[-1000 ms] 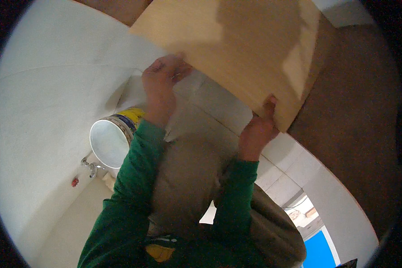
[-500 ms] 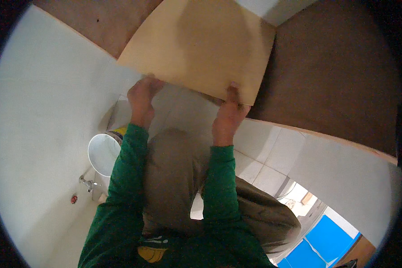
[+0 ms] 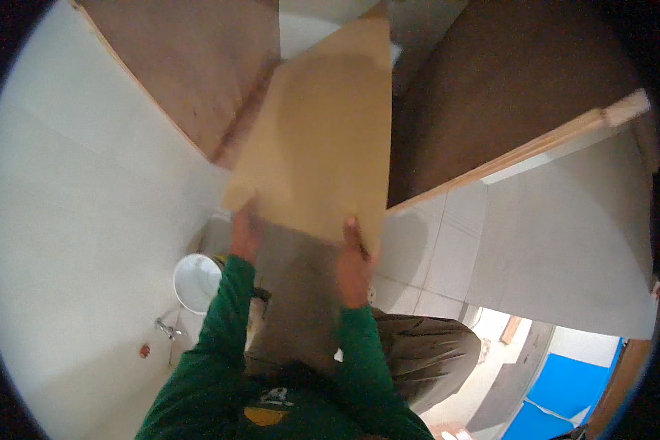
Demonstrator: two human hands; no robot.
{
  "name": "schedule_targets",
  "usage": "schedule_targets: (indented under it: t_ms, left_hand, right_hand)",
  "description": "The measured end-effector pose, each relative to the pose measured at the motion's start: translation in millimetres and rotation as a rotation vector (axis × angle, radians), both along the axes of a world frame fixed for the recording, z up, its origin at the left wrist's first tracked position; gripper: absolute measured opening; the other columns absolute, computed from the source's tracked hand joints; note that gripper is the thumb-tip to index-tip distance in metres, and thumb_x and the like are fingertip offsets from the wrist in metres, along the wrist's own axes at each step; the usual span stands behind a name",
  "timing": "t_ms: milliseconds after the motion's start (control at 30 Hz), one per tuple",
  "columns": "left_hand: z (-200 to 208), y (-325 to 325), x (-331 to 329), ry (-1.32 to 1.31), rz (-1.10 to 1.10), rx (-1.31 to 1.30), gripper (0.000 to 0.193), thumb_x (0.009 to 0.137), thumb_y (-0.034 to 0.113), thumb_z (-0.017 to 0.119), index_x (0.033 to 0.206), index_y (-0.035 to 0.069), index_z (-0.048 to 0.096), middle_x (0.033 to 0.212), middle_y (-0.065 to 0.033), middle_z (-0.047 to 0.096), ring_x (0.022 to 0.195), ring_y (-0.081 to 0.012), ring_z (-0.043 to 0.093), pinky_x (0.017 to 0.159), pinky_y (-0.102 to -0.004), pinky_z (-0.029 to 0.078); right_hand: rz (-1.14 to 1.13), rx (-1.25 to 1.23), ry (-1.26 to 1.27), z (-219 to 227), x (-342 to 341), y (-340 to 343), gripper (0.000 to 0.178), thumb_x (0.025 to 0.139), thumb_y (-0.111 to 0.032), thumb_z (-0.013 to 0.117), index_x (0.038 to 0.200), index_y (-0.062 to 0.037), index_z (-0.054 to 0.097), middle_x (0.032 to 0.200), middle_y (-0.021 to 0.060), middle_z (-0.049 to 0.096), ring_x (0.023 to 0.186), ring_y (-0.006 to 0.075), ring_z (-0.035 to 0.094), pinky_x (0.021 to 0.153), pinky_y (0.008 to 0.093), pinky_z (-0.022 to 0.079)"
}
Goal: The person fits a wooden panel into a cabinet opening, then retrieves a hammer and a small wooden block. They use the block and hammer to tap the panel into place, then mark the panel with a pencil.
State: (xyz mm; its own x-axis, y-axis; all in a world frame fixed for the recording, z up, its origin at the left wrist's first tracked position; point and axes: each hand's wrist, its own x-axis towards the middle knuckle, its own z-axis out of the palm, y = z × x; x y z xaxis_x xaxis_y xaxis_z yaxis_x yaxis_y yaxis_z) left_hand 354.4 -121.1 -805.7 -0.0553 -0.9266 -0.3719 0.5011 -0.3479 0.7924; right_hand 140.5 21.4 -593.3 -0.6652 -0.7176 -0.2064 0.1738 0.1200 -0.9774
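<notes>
A thin tan wooden panel (image 3: 319, 139) spans the gap between two dark brown boards, tilted with its near edge toward me. My left hand (image 3: 246, 231) grips the near edge by its left corner, thumb on top and fingers hidden underneath. Close to the right corner, my right hand (image 3: 355, 268) pinches the same edge, its thumb lying on the upper face. Both hands are slightly blurred. The left dark board (image 3: 191, 70) is next to the panel's left side; the right dark board (image 3: 491, 95) lies beyond its right side.
A white bucket (image 3: 198, 284) stands on the left, near a metal tap (image 3: 170, 328) on the pale wall (image 3: 73, 220). A light wooden edge strip (image 3: 513, 158) borders the right board. White floor tiles (image 3: 411, 253) and a blue sheet (image 3: 568, 381) show at right.
The panel has come nearer to me, out from between the dark boards, with both hands still on it. My view has turned, and a white opening now shows behind the panel.
</notes>
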Motion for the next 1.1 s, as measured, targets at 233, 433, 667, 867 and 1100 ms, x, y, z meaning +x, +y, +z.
schedule_targets:
  t_ms: [233,433,667,867,1100]
  left_hand:
    - [70,40,21,0.527,-0.001,0.029,0.060,0.112,0.031,0.062,0.167,0.012,0.047,0.160,-0.0102,0.057,0.138,-0.0253,0.061,0.120,-0.0488,0.047]
    - [116,9,50,0.315,-0.360,-0.126,0.064,0.113,0.036,0.060,0.168,0.009,0.042,0.161,-0.0131,0.056,0.146,-0.0287,0.056,0.123,-0.0536,0.043]
    - [224,-53,41,0.263,-0.104,-0.323,0.053,0.107,0.023,0.075,0.154,0.005,0.056,0.142,-0.0118,0.070,0.123,-0.0250,0.071,0.105,-0.0431,0.060]
    - [239,-49,73,0.223,-0.092,-0.501,0.043,0.101,0.013,0.080,0.140,0.005,0.065,0.131,-0.0111,0.075,0.117,-0.0224,0.073,0.100,-0.0406,0.062]
    - [290,-13,112,0.163,0.035,-0.620,0.040,0.100,0.012,0.082,0.137,0.001,0.070,0.131,-0.0060,0.076,0.116,-0.0186,0.072,0.100,-0.0373,0.058]
  right_hand:
    - [-0.139,0.027,0.134,77,-32,134,0.048,0.106,-0.032,0.078,0.135,0.0058,0.070,0.137,0.0143,0.073,0.125,0.0257,0.066,0.111,0.0396,0.050]
    - [-0.238,-0.167,-0.060,74,-59,199,0.058,0.099,-0.027,0.087,0.142,0.0008,0.060,0.132,0.0083,0.068,0.121,0.0220,0.064,0.108,0.0389,0.050]
    - [-0.288,-0.340,-0.205,67,-72,198,0.056,0.099,-0.025,0.087,0.143,-0.0033,0.060,0.127,0.0069,0.069,0.118,0.0198,0.065,0.104,0.0408,0.054]
    - [-0.279,-0.371,-0.326,55,-80,197,0.052,0.100,-0.017,0.085,0.145,-0.0067,0.061,0.133,0.0042,0.071,0.126,0.0224,0.066,0.113,0.0451,0.051]
    - [-0.330,-0.279,-0.429,-11,-81,150,0.045,0.095,-0.014,0.087,0.135,-0.0195,0.066,0.125,-0.0030,0.073,0.124,0.0170,0.064,0.116,0.0452,0.040]
